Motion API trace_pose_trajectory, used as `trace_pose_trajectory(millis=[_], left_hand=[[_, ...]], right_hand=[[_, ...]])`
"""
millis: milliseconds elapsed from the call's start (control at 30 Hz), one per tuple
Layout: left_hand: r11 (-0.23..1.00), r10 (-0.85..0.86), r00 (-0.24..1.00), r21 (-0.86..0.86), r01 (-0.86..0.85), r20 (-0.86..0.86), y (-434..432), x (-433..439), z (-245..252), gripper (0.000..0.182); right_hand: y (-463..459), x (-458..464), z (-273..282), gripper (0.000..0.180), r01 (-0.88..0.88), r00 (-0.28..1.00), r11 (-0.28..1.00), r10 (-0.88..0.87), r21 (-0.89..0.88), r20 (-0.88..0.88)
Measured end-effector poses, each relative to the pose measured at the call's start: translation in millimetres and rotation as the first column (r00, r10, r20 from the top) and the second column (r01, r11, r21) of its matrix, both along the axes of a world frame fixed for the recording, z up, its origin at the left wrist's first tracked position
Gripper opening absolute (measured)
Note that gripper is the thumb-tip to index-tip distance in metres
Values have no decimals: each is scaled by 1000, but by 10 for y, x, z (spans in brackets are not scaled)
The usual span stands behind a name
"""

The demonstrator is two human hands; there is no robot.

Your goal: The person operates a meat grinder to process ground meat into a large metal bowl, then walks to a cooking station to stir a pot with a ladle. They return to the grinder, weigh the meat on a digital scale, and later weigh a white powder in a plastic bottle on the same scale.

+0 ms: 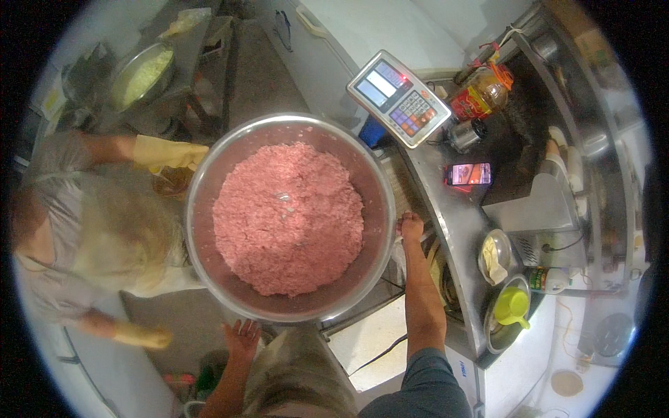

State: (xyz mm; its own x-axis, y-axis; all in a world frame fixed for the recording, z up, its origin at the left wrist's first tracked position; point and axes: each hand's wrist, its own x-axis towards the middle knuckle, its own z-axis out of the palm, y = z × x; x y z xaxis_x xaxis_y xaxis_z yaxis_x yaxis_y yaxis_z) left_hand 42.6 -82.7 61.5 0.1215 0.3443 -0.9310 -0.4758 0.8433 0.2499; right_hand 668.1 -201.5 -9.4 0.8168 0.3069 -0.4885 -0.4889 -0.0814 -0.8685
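A large steel basin stands before me, holding a broad mass of pink minced meat. Two small pale, shiny bits lie near the middle of the meat. My left hand is at the basin's lower left edge, fingers spread and nothing in them; whether it touches the metal is unclear. Beside the basin's right outer side is my right hand, its fingers curled. What it grips there, if anything, is too small and hidden to make out.
Across the basin, a co-worker in an apron has one yellow-gloved hand by the rim, the other lower. The steel counter holds a digital scale, phone, plastic jug and green scoop. Another bowl stands upper left.
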Motion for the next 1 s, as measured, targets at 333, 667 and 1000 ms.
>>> trace_pose_trajectory(millis=[333, 667, 1000], left_hand=[[996, 42, 998, -80, -39, 48, -39, 74, 5, 89], [994, 56, 967, -105, -31, 250, -252, 293, -32, 88], [995, -54, 986, -80, 67, 160, -263, 1014, 469, 72]], right_hand=[[69, -266, 333, 17, -20, 942, 844, 196, -536, 273], [-29, -711, 621, 47, -136, 990, 877, 132, -462, -40], [76, -915, 904, 65, -163, 960, 873, 248, -460, 131]])
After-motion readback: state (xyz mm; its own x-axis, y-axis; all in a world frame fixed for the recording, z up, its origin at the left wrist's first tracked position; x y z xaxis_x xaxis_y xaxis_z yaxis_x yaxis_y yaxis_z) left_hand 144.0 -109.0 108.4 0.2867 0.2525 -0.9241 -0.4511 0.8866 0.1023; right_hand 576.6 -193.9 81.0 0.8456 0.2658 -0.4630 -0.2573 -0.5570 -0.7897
